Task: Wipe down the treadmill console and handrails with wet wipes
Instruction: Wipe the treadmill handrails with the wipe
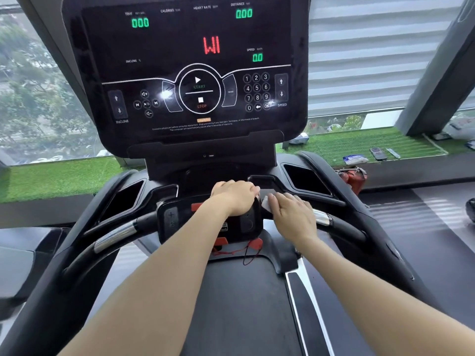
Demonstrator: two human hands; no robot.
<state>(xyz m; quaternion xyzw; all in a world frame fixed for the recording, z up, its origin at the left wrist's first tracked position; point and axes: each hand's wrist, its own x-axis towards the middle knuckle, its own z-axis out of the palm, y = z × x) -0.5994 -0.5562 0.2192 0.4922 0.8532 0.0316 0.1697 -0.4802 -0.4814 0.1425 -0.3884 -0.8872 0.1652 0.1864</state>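
My right hand [293,211] lies flat, fingers straight, pressing the white wet wipe [266,204] onto the right handrail [336,223]. The wipe pokes out past my fingertips, just beside the centre control panel [203,223]. My left hand [235,196] curls over that panel's top edge. Lit console [195,73] above; fake-grass ledge [51,178], wipes pack [356,159], blinds [372,47] behind.

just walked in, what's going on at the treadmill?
A person is wiping down the treadmill. The right hand presses a white wet wipe with flat fingers onto the bar just right of the small control panel, at the inner end of the right handrail. The left hand grips the panel's upper right corner. The big console above is lit, its readouts at zero. A wipe pack lies on the turf ledge to the right.
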